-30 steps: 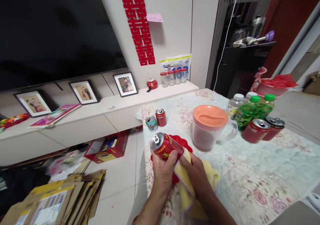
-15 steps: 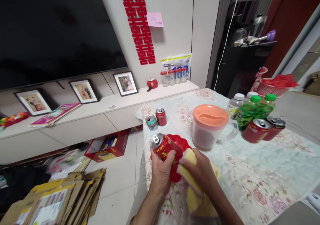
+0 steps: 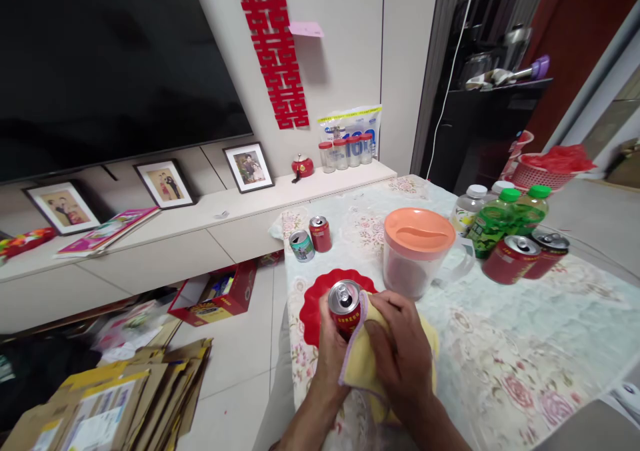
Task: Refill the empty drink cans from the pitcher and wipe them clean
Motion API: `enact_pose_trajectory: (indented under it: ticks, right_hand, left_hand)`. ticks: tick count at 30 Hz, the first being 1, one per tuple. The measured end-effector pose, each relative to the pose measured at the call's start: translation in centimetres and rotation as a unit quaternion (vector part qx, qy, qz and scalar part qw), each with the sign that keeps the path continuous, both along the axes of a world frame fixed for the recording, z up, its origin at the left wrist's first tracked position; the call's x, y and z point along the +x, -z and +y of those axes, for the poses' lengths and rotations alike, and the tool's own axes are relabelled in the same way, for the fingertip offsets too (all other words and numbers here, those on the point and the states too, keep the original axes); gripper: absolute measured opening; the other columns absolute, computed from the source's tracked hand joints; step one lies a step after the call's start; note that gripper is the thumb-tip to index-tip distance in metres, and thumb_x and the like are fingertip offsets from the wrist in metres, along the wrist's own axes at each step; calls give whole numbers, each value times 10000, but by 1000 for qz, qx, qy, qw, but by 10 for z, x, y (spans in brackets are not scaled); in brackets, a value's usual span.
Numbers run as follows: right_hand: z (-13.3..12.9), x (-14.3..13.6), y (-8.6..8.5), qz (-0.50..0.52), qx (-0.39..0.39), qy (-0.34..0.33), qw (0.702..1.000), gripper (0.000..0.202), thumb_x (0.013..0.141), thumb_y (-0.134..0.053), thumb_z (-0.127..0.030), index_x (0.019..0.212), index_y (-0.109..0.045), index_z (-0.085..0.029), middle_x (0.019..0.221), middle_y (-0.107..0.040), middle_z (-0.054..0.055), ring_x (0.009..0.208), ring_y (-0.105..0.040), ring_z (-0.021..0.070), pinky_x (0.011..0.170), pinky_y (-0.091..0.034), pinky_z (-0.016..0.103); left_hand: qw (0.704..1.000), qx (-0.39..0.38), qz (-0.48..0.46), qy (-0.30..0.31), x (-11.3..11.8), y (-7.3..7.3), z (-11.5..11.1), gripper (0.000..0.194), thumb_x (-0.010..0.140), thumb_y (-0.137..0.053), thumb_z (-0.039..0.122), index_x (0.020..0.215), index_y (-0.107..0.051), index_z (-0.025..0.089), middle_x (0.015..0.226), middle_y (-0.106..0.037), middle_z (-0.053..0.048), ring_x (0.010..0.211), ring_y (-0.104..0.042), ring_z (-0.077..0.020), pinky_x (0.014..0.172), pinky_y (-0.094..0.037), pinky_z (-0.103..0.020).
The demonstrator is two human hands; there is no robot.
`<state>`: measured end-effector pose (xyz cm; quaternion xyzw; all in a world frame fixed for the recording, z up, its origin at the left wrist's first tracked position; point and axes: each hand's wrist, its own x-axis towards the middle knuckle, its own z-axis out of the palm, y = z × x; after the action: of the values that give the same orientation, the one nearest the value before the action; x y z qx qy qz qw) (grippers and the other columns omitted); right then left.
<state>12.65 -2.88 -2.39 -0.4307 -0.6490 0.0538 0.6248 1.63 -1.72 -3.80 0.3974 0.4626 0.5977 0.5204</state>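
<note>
A red drink can [image 3: 345, 306], its tab top facing up and its hole open, is gripped from the left by my left hand [image 3: 330, 354]. My right hand [image 3: 400, 344] holds a yellow cloth [image 3: 366, 357] with a purple edge and presses it against the can's right side. The cloth hides much of the can's lower body. Just beyond the can, a red scalloped dish [image 3: 315, 301] lies on the table, partly covered by my hands. Further back stand a small teal can [image 3: 302, 246] and another red can [image 3: 321, 234].
A clear pitcher with an orange lid [image 3: 419, 234] stands right of the dish. Two larger red cans [image 3: 511, 261] and several bottles [image 3: 500, 217] are at the table's right. Flattened cardboard [image 3: 110, 404] and a red box [image 3: 220, 297] lie on the floor at left.
The red can has been turned from tilted leftward to nearly upright and moved slightly right. My right hand has brought the cloth up around its side, and the red dish shows more.
</note>
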Motion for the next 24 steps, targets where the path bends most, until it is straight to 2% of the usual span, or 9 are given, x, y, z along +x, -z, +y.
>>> enact_pose_trajectory:
  ticks: [3,7,10,12,16,20,24]
  right_hand:
    - [3,8,-1,9,-18,3,1000,261,989,-564,-125,1187,-699,-228,1082,-680,42,1027,-661,121,923,-523,209]
    - [8,27,-5,75,-115,-41,990,159,999,-610,-240,1017,-767,-245,990,-713,21,923,-698,118,840,-539,191]
    - [13,39,-6,145,-201,-98,964,193,978,-651,-362,972,-800,-240,944,-731,27,877,-702,143,799,-554,212]
    - [17,43,-4,177,-253,-136,941,246,953,-672,-430,962,-813,-228,922,-731,36,856,-696,162,776,-557,232]
    - [27,45,5,193,-305,-178,915,317,921,-687,-487,957,-822,-202,912,-726,55,859,-681,192,782,-550,277]
    - [32,44,17,165,-328,-193,910,339,919,-659,-487,956,-824,-194,912,-742,68,857,-678,210,783,-543,311]
    - [33,41,21,144,-340,-192,909,307,915,-651,-456,929,-824,-203,895,-760,60,837,-681,214,776,-537,318]
  left_hand:
    - [998,19,19,55,-1,-1,-2,718,632,-936,316,1217,-525,253,1115,-746,-50,1025,-744,-276,927,-613,-389]
    - [988,75,95,94,-4,-3,-5,651,671,-859,173,1228,-530,239,1143,-708,-49,1072,-705,-254,976,-581,-379]
    - [973,94,124,171,-7,-3,-7,671,646,-818,89,1237,-540,243,1125,-694,-25,1036,-692,-234,935,-586,-359]
    - [968,97,127,192,-9,-3,-9,706,631,-825,83,1254,-538,251,1141,-683,-20,1046,-683,-233,935,-583,-354]
    - [967,113,140,182,-11,-5,-10,742,621,-846,106,1284,-547,256,1201,-651,-38,1107,-657,-259,990,-560,-383]
    - [969,121,158,145,-13,-11,-8,704,629,-779,82,1285,-581,240,1243,-635,-75,1177,-630,-301,1062,-521,-437]
    - [981,91,117,121,-18,-13,-6,751,633,-765,113,1347,-560,225,1233,-669,-89,1193,-645,-323,1091,-511,-461]
